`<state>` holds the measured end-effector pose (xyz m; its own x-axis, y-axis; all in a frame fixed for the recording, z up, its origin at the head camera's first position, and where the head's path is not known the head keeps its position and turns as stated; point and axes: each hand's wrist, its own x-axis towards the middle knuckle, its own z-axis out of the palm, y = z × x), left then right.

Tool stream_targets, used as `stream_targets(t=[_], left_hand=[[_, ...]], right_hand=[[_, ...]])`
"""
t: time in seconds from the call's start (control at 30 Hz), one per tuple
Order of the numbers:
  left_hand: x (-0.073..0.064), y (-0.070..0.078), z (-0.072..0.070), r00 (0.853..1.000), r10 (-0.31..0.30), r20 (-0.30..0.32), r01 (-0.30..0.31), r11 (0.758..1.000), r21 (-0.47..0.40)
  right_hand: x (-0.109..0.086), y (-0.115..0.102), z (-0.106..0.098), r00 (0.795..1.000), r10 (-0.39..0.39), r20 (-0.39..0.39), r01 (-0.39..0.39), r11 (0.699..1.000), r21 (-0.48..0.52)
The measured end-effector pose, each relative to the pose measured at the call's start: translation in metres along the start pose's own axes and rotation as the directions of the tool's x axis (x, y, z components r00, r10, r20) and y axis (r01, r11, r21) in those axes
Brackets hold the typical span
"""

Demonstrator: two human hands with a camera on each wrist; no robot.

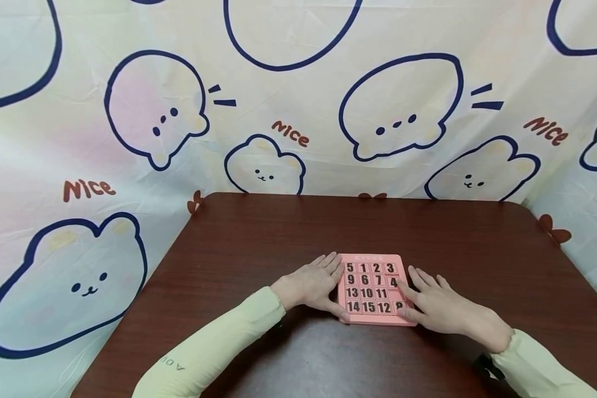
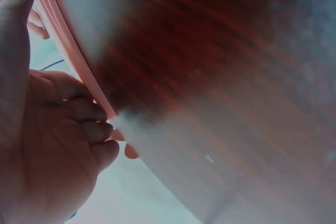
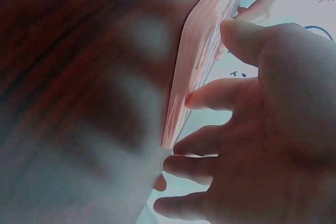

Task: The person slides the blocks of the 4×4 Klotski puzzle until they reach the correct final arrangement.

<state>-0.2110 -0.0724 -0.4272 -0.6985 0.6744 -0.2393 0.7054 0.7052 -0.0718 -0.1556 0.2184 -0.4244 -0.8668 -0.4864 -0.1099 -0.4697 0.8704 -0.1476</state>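
A pink sliding number puzzle [image 1: 378,319] lies flat on the dark wooden table. My left hand [image 1: 312,285] rests along its left side, fingertips by the far corner and thumb at the near corner. At the right side is my right hand [image 1: 440,305]. Its index fingertip touches the 4 tile [image 1: 392,282], which sits slightly lower than the 7 tile [image 1: 378,280] beside it. The right thumb lies over part of the 8 tile [image 1: 398,304], while the other fingers are spread beyond the frame. A bare slot shows right of the 11 tile [image 1: 381,293].
The brown table [image 1: 278,232] extends around the puzzle on all sides. Behind it and to both sides hangs a pale cloth [image 1: 323,99] printed with bear outlines and the word Nice. Light green sleeves [image 1: 219,342] cover both forearms.
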Motion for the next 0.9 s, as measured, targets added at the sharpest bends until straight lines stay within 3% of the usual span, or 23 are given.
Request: stream_targets(t=[0.37, 0.9], left_hand=[[0.002, -0.001, 0.000, 1.000, -0.001, 0.015, 0.001, 1.000, 0.005], [0.001, 0.000, 0.001, 1.000, -0.010, 0.008, 0.010, 1.000, 0.009]], right_hand=[[0.004, 0.005, -0.002, 1.000, 0.014, -0.005, -0.014, 1.000, -0.013], [-0.032, -0.011, -0.004, 0.998, -0.051, -0.026, 0.051, 0.999, -0.008]])
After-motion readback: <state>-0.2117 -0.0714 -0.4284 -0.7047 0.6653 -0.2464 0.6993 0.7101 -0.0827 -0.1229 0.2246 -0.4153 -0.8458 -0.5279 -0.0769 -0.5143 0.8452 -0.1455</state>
